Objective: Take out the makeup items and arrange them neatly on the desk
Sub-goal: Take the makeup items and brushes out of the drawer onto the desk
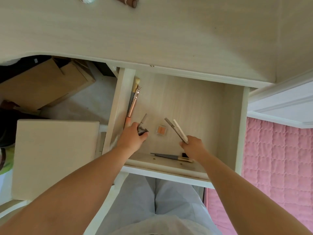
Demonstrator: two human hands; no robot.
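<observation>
Along the drawer's (233, 126) left wall lie brushes (133, 100). Left hand (133, 139) grips a small metallic item (142, 131); right hand (193, 145) pinches two slim pencils (177, 130) by their ends. Light, stiff, likely slippery: grip each mid-shaft.

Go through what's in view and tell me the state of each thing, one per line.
Drawer: pulled open.
Left hand: grip closed on a small dark item and a grey stick.
Right hand: grip holding two slim sticks.
Orange compact: lying loose on drawer floor.
Brushes: lying along left drawer wall.
Grey pencils: lying at drawer front.
</observation>
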